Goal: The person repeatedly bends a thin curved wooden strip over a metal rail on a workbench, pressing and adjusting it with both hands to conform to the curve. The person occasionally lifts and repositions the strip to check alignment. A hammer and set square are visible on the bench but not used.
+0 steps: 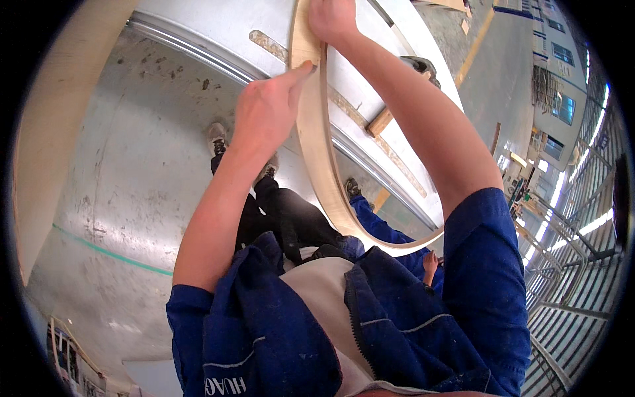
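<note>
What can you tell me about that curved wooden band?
The curved band looks like pale, smooth wood, with a broad face and a rounded lower end. It slants across the whitish worktop and juts past its near edge. The left hand seems to touch its face with an index finger; the right hand is against it higher up. Its top is out of view.

Pretty bright overall; long white light strips (596, 223) blow out at right, the smooth grey floor (149, 218) throws back hazy glare, and fisheye warps everything toward blacked-out corners.
</note>
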Demonstrator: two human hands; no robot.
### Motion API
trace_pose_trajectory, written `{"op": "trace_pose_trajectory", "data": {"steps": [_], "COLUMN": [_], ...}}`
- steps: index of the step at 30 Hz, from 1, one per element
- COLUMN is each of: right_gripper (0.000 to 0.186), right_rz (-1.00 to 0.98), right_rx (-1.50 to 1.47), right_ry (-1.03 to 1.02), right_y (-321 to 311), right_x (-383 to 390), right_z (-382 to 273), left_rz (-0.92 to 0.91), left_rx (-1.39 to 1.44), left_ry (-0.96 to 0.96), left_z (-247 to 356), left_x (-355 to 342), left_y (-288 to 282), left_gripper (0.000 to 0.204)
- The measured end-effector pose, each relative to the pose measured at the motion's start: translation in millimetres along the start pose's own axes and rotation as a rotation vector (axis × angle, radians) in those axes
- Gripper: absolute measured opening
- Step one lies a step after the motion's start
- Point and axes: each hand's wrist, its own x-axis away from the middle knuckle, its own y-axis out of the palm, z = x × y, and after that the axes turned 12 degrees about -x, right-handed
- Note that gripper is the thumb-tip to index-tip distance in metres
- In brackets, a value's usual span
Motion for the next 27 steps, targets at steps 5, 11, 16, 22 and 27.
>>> {"op": "trace_pose_trajectory", "data": {"steps": [5,11,16,22,27], "right_gripper": [0.036,0.035,0.034,0.032,0.031], "right_rz": [0.052,0.050,0.059,0.083,0.078], "right_rx": [0.060,0.073,0.078,0.077,0.097], "right_ry": [0.021,0.097,0.068,0.020,0.036], "right_y": [5.0,4.7,7.3,10.2,11.0], "right_x": [3.5,1.0,-0.1,-4.0,-2.8], "right_z": [-2.0,-0.2,7.4,18.5,14.4], "left_rz": [0.070,0.096,0.051,0.083,0.050], "left_rx": [0.080,0.122,0.107,0.139,0.109], "left_ry": [0.006,0.012,-0.037,-0.017,-0.018], "left_z": [-2.1,2.2,12.8,18.9,24.8], "left_x": [24.3,48.3,74.1,113.4,149.9], "left_y": [13.0,23.7,24.1,40.5,53.0], "left_gripper": [0.032,0.032,0.033,0.035,0.036]}}
